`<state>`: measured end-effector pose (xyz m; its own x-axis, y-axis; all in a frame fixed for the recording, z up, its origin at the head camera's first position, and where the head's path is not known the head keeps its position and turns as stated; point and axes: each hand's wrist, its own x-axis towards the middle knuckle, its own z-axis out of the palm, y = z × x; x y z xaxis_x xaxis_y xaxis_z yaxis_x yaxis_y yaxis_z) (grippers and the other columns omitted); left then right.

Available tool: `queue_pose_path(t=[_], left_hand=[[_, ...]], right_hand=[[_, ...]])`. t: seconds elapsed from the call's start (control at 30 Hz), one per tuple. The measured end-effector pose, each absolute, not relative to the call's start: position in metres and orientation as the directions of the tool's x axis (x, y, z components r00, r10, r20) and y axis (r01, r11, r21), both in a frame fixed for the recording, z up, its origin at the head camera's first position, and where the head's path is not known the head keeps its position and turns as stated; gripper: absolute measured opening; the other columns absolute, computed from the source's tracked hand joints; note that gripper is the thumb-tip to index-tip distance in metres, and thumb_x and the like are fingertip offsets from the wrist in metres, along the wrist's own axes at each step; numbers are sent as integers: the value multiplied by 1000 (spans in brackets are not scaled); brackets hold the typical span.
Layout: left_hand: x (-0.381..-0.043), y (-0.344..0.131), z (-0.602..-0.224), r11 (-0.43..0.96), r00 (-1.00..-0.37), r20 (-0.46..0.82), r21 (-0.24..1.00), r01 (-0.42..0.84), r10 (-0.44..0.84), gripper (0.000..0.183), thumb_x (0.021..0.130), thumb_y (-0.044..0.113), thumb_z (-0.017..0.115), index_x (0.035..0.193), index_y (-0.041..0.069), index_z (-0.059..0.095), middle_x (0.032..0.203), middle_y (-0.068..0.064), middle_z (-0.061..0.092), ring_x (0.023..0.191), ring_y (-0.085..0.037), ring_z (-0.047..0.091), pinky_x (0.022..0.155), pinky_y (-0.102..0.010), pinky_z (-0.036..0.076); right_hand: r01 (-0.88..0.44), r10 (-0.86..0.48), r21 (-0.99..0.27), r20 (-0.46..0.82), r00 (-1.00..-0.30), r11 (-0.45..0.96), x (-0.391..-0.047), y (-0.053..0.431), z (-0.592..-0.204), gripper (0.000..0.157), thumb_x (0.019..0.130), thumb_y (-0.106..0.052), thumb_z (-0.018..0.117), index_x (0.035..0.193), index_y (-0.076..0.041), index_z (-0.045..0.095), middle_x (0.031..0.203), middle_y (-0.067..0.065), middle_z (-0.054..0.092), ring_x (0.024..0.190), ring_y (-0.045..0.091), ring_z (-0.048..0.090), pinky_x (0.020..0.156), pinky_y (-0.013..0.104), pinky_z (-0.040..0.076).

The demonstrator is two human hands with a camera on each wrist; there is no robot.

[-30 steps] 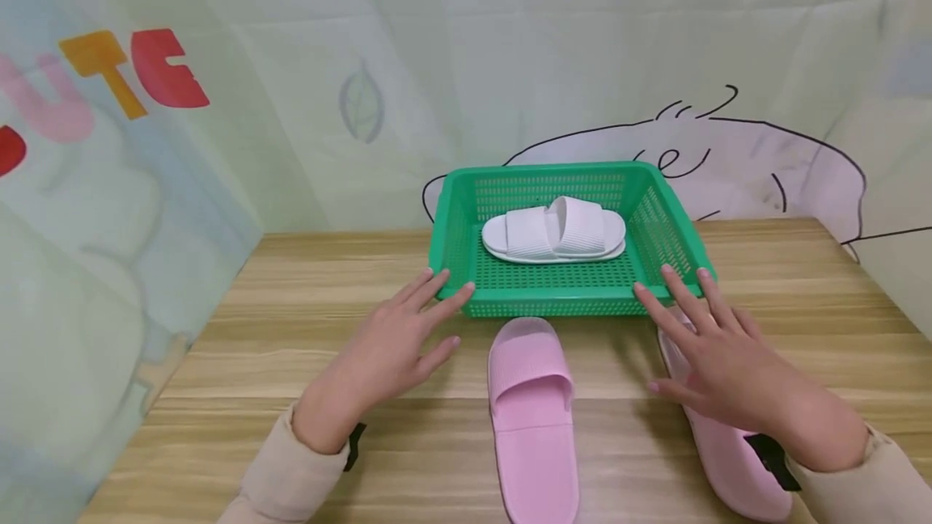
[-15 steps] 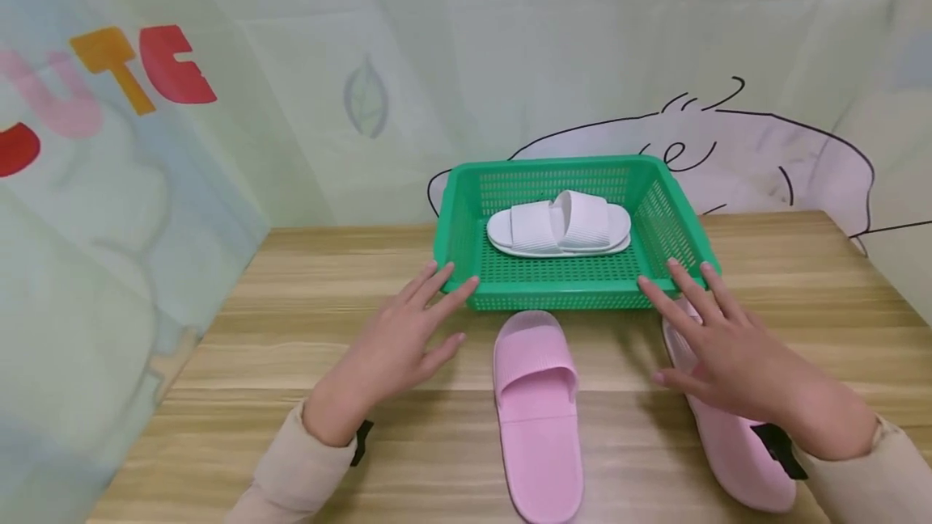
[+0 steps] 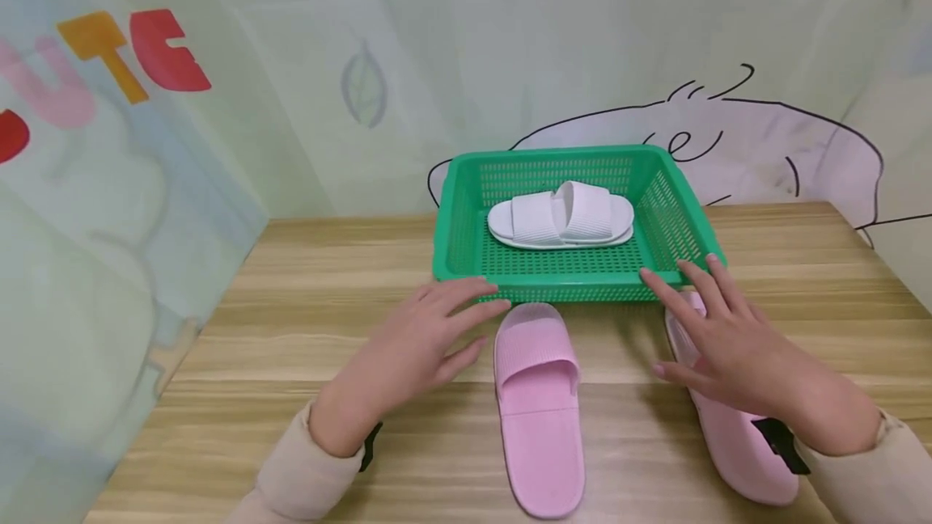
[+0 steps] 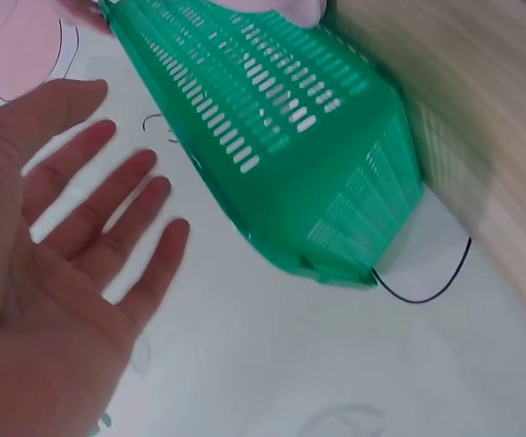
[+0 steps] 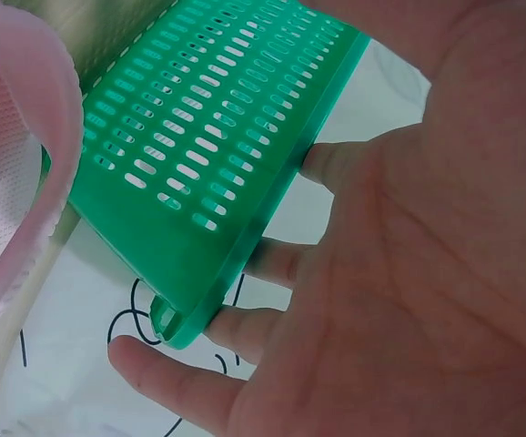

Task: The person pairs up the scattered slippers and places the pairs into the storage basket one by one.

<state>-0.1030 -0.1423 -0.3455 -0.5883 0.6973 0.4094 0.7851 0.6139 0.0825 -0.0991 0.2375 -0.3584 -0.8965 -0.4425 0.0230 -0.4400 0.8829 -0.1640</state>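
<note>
In the head view a green plastic basket stands on the wooden table, with a pair of white slippers lying inside. My left hand hovers in front of the basket's near left corner, fingers loosely extended; the left wrist view shows a gap between fingertips and basket. The spread fingers of my right hand touch the near right rim, also visible in the right wrist view. One pink slipper lies between my hands, toe toward the basket. Another pink slipper is partly hidden under my right hand.
Behind the table hangs a pale printed cloth with a cartoon outline and coloured letters. The basket's back side stands close to this cloth. Bare wood shows left of the basket.
My left hand has come off the basket's left corner and shifted right, toward the toe of the middle pink slipper. My right hand stays at the rim.
</note>
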Motion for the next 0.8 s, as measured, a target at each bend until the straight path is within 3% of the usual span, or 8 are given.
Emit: queue_pose_path(t=[0.2, 0.47, 0.8], left_hand=[[-102, -130, -354, 550, -532, 364, 62, 833, 764, 48, 92, 11, 82, 139, 14, 69, 138, -4, 69, 130, -24, 64, 110, -43, 51], [-97, -117, -370, 549, -542, 231, 40, 835, 808, 53, 99, 11, 74, 150, 20, 60, 154, -3, 59, 145, -24, 53, 111, -45, 50], [-88, -105, -384, 614, -614, 56, 8, 789, 788, 75, 102, 0, 61, 166, 31, 36, 172, -2, 36, 159, -26, 33, 118, -49, 44]], right_hand=[[-440, -440, -152, 33, -897, 885, -98, 237, -358, 113, 89, -46, 84, 171, -16, 12, 166, 34, 16, 153, 64, 6, 103, 86, 31], [-441, -442, -138, 28, -897, 887, -99, 237, -358, 113, 89, -46, 84, 170, -15, 12, 165, 35, 15, 153, 65, 6, 103, 86, 31], [-465, -463, -127, 50, -885, 876, -99, 235, -359, 114, 88, -45, 85, 170, -12, 13, 164, 37, 17, 151, 67, 8, 101, 85, 33]])
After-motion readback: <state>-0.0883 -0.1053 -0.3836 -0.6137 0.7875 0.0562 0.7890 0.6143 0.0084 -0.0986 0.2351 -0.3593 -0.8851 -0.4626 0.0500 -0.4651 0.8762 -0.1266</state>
